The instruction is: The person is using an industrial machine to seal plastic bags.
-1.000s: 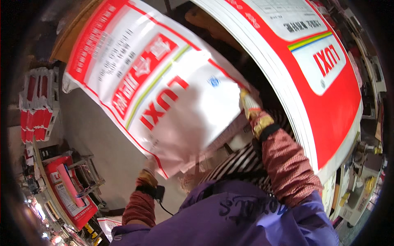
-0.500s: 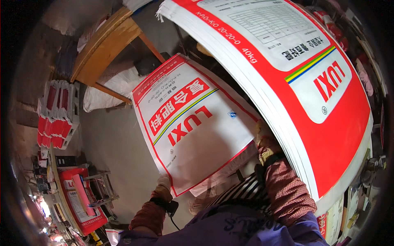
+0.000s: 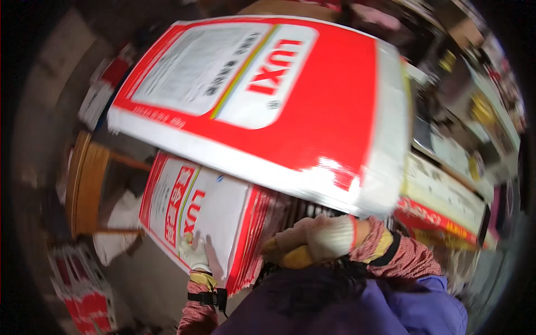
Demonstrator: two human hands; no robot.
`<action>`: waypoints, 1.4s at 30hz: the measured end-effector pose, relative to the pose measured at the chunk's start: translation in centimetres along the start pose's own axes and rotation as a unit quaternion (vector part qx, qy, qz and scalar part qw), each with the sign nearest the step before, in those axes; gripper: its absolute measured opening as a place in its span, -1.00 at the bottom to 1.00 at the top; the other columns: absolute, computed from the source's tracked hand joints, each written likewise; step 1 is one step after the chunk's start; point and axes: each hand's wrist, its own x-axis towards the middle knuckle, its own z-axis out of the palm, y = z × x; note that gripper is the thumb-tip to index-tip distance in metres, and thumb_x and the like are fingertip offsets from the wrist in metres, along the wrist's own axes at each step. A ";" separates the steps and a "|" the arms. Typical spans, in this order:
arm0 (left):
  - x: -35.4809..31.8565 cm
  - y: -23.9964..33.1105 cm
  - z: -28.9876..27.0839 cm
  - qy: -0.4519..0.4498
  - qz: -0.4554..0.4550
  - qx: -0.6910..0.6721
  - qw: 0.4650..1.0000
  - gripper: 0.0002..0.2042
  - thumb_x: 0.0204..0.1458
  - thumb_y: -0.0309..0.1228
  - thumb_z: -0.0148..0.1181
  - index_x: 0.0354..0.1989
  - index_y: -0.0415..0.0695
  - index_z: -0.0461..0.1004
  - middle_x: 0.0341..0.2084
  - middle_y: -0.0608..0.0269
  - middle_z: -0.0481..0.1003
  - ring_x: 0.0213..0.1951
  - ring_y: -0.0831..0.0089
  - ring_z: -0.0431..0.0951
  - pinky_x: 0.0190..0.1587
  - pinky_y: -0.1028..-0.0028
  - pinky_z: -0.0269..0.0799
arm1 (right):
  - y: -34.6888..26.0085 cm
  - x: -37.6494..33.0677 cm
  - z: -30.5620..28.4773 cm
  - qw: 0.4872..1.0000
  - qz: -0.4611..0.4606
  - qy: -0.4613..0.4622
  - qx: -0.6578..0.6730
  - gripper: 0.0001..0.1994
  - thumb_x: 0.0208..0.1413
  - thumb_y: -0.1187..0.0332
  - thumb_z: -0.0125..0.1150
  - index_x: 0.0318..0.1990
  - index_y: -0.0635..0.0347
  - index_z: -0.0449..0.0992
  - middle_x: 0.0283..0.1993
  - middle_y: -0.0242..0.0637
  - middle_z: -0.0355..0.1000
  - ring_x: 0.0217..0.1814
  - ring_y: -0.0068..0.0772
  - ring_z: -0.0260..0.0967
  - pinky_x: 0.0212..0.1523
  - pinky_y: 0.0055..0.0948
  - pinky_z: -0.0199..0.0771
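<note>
A tall stack of flat red-and-white printed sacks [image 3: 340, 106] fills the upper middle. Below it and to the left lies a second, lower stack of red-and-white sacks [image 3: 220, 223], its layered red edges facing me. My left hand [image 3: 195, 254], in a pale work glove, rests on the top sack of the lower stack with its fingers spread. In front of my body, just below the near edge of the tall stack, is my right hand [image 3: 312, 240], in a white and yellow glove. Motion blurs its fingers, and I see nothing clearly held in it.
A wooden stool or bench [image 3: 86, 190] stands on the left, with a white sack [image 3: 120, 223] beside it. More folded red-and-white sacks [image 3: 84, 290] lie at the lower left. On the right are a long white and red box [image 3: 444, 195] and shelf-like clutter.
My view has swung to the right, toward the tall stack. My right hand has come away from the lower stack's right edge, and my left hand has moved from its corner onto the top sack.
</note>
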 end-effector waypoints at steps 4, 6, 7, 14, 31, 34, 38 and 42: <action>-0.5 23.4 8.1 -0.137 0.358 0.105 0.917 -0.79 -0.10 -0.53 0.10 -0.24 -0.20 0.35 0.05 0.02 0.07 0.05 0.17 0.20 0.00 0.32 0.27 | -3.8 -8.8 -0.9 0.935 -0.231 0.254 -0.092 -0.65 0.11 0.32 -0.03 -0.02 0.39 0.26 -0.08 -0.03 0.32 -0.25 -0.22 0.38 -0.25 -0.34 0.45; -2.4 28.5 12.7 -0.265 0.353 -0.038 0.897 -0.74 -0.21 -0.45 0.18 -0.29 -0.19 0.40 -0.01 -0.04 0.18 0.00 0.11 0.21 0.00 0.27 0.19 | -3.2 -11.3 -2.6 0.784 -0.375 0.466 0.167 -0.73 0.10 0.34 -0.02 -0.13 0.37 0.27 -0.19 -0.04 0.34 -0.26 -0.24 0.38 -0.22 -0.33 0.47; -3.7 31.1 14.3 -0.272 0.424 0.007 0.864 -0.69 -0.27 -0.39 0.21 -0.28 -0.19 0.41 -0.02 -0.05 0.20 -0.01 0.07 0.21 0.04 0.25 0.12 | -2.9 -12.3 -4.2 0.704 -0.395 0.551 0.211 -0.74 0.07 0.36 0.01 -0.15 0.35 0.29 -0.22 -0.06 0.35 -0.26 -0.24 0.38 -0.19 -0.31 0.44; -9.0 38.0 26.3 -0.288 0.492 0.213 0.793 -0.56 -0.32 -0.27 0.21 -0.20 -0.20 0.39 -0.04 -0.15 0.24 -0.01 0.07 0.25 0.03 0.27 0.17 | -1.8 -16.9 -6.3 0.637 -0.379 0.613 0.275 -0.82 0.04 0.43 0.01 -0.23 0.35 0.34 -0.25 -0.12 0.35 -0.31 -0.28 0.39 -0.24 -0.40 0.45; 4.4 41.4 22.0 -0.481 0.173 -0.344 0.788 -0.78 0.05 -0.30 0.01 -0.38 -0.22 0.44 -0.51 0.37 0.41 -0.43 0.63 0.35 -0.31 0.61 0.28 | -4.6 -14.3 -7.5 0.651 0.063 0.647 -0.393 -0.82 -0.12 0.29 0.12 -0.53 0.22 0.45 -0.63 -0.21 0.37 -0.64 -0.39 0.31 -0.63 -0.41 0.29; 3.7 42.1 20.5 -0.482 0.204 -0.296 0.799 -0.82 0.06 -0.36 -0.02 -0.30 -0.22 0.42 -0.49 0.40 0.37 -0.43 0.67 0.30 -0.29 0.64 0.25 | -5.5 -12.2 -5.9 0.487 0.128 0.701 -0.504 -0.88 -0.14 0.37 0.05 -0.47 0.22 0.45 -0.52 -0.08 0.40 -0.44 -0.15 0.39 -0.46 -0.24 0.37; 1.1 43.4 18.4 -0.447 0.307 -0.195 0.817 -0.78 0.06 -0.43 -0.04 -0.16 -0.29 0.35 -0.32 0.33 0.37 -0.25 0.61 0.31 -0.17 0.61 0.23 | -6.7 -7.2 -3.9 0.652 0.090 0.241 -0.713 -0.66 -0.19 0.43 0.03 -0.15 0.25 0.37 -0.44 -0.09 0.39 -0.37 -0.09 0.38 -0.37 -0.23 0.38; 1.5 42.3 14.5 -0.415 0.385 -0.106 0.818 -0.85 -0.03 -0.53 -0.06 -0.29 -0.29 0.31 -0.33 0.24 0.31 -0.33 0.58 0.29 -0.24 0.60 0.23 | -6.4 -8.0 -4.1 0.918 -0.009 0.078 -0.388 -0.62 -0.10 0.44 0.09 -0.05 0.28 0.33 -0.35 -0.09 0.41 -0.30 -0.24 0.38 -0.27 -0.39 0.37</action>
